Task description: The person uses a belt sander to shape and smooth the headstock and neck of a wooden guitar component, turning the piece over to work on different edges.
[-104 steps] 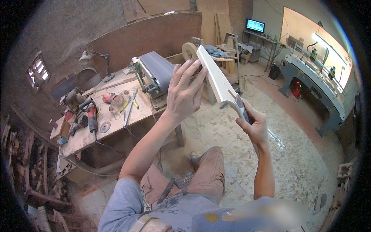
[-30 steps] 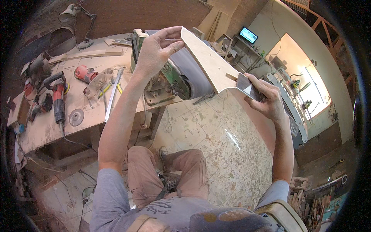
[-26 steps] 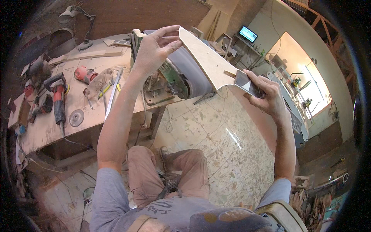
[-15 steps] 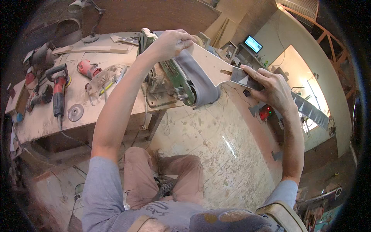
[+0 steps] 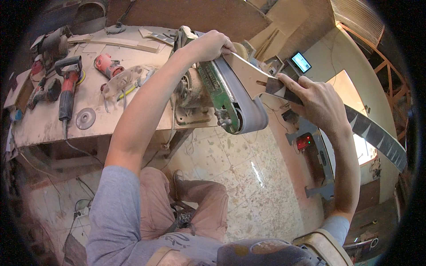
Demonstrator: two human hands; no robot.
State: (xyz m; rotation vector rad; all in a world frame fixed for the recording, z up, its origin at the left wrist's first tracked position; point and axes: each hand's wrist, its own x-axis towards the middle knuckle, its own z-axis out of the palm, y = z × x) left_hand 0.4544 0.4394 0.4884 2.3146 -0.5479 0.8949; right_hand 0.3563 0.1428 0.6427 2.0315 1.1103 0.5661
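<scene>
Both my hands hold an unfinished electric guitar with a pale wooden body (image 5: 246, 76) and a dark neck (image 5: 377, 136) with pointed light inlays. My left hand (image 5: 212, 46) is closed over the far end of the body; its fingertips curl over the edge. My right hand (image 5: 320, 101) wraps the neck close to where it joins the body, index finger stretched along it. The body's edge lies along the grey belt (image 5: 254, 119) of a green belt sander (image 5: 214, 88). Whether it touches along its whole length is hidden.
The dusty workbench (image 5: 42, 128) on the left carries a red-and-black polisher (image 5: 69, 91), a red power tool (image 5: 108, 65), a cordless drill (image 5: 44, 94) and a grey disc (image 5: 85, 119). A lit screen (image 5: 301, 62) stands at the back right. Cables hang under the bench.
The guitar has tilted, so its body shows narrower and more of the belt is uncovered. Its neck extends further right and down. Both hands keep their hold; the whole view has shifted slightly.
</scene>
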